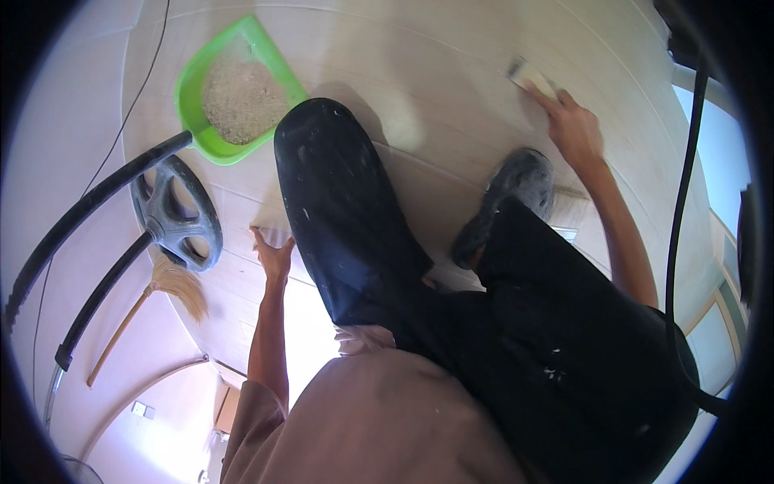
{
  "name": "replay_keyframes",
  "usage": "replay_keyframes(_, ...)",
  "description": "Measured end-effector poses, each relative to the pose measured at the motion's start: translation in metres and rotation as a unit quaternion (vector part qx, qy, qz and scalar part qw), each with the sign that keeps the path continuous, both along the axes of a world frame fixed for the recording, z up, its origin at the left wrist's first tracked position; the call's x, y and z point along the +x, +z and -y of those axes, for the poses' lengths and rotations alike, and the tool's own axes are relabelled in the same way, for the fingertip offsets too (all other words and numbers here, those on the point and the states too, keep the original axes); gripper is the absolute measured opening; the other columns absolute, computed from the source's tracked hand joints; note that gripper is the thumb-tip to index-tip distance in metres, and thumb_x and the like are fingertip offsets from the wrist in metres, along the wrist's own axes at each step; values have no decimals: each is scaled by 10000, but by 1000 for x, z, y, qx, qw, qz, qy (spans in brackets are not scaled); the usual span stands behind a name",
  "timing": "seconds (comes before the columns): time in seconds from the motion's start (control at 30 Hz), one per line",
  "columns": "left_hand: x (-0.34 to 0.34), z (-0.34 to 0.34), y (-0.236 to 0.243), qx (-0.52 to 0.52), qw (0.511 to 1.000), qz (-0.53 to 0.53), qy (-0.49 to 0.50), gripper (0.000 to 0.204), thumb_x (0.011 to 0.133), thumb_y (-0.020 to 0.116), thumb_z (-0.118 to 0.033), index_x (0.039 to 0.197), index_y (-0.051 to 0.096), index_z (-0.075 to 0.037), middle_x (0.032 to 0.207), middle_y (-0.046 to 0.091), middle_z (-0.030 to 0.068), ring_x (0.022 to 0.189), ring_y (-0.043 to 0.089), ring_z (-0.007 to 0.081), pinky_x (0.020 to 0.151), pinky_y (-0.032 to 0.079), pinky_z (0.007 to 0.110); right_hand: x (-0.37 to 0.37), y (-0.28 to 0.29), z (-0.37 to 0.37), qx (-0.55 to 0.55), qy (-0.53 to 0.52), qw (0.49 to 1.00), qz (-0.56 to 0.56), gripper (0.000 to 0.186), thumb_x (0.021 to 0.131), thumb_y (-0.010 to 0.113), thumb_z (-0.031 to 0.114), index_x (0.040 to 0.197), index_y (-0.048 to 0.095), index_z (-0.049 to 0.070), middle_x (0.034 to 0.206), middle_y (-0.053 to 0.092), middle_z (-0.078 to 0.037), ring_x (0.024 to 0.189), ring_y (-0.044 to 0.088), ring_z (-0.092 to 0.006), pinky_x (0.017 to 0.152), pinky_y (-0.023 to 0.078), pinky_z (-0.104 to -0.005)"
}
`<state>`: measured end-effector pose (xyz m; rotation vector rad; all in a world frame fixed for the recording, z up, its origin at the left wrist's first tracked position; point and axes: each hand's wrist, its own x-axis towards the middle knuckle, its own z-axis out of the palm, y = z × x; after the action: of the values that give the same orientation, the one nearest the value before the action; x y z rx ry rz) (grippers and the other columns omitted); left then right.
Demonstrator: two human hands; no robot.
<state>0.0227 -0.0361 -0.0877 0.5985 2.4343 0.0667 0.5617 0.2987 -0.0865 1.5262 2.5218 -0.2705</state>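
My right hand (pixel 576 131) reaches out over the pale floor at the upper right. It is closed around a small pale hand tool with a dark end (pixel 532 77), perhaps a brush or scraper; its exact kind is unclear. That dark end lies at the floor. Left of my bent knee, my left hand (pixel 274 256) is down at the floor, thumb and fingers apart. A pale patch shows between those fingers, and I cannot make out whether it is a thing or the floor. Farther off, a green dustpan (pixel 189 101) holds a heap of sandy debris (pixel 242 97).
A grey wheel-shaped base (pixel 176 214) with black tubes (pixel 105 189) stands at the left. Beside it a straw broom (pixel 173 290) leans near the wall. My dark shoe (pixel 516 189) is on the floor. A thin cable (pixel 145 81) runs at the left, a black cord (pixel 685 177) at the right.
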Motion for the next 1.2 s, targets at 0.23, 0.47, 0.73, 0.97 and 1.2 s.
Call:
replay_keyframes(0.23, 12, -7, 11, -18, 1000, -7, 0, 1227, 766, 898, -248, 1632, 74, 30, 1518, 391, 397, 1413, 432, 484, 1214, 314, 473, -11, -5, -7, 15, 11, 1000, 13, 711, 869, 592, 45, 1485, 543, 396, 1092, 691, -144, 772, 741, -351, 698, 634, -447)
replay_keyframes(0.47, 7, -8, 4, -16, 1000, -15, -14, 1228, 763, 900, -254, 1629, 80, 40, 1514, 408, 385, 1406, 441, 480, 1206, 327, 465, -7, -4, -3, -6, 7, 1000, 29, 694, 903, 584, 55, 1498, 525, 409, 1094, 693, -144, 790, 741, -343, 687, 633, -448)
replay_keyframes(0.73, -2, -1, -4, 9, 1000, -8, -20, 1235, 750, 910, -237, 1635, 88, 20, 1499, 431, 378, 1388, 459, 483, 1194, 335, 469, -9, -6, -3, -25, -4, 1000, -3, 714, 902, 571, 32, 1503, 515, 413, 1083, 684, -143, 841, 736, -347, 743, 627, -475)
replay_keyframes(0.97, 6, -5, 5, -6, 1000, -27, -13, 1259, 751, 917, -262, 1635, 65, 19, 1490, 424, 395, 1401, 441, 493, 1193, 329, 497, -15, -10, -11, -15, 5, 1000, -4, 724, 896, 581, 26, 1504, 513, 414, 1060, 680, -132, 819, 734, -337, 732, 627, -459)
replay_keyframes(1.2, 7, -4, 8, -12, 1000, -9, -6, 1260, 762, 915, -282, 1633, 58, 26, 1497, 397, 416, 1413, 409, 521, 1207, 309, 498, -13, -4, -5, 2, -6, 1000, 5, 740, 881, 606, -12, 1471, 551, 431, 956, 652, -111, 744, 706, -331, 700, 629, -450)
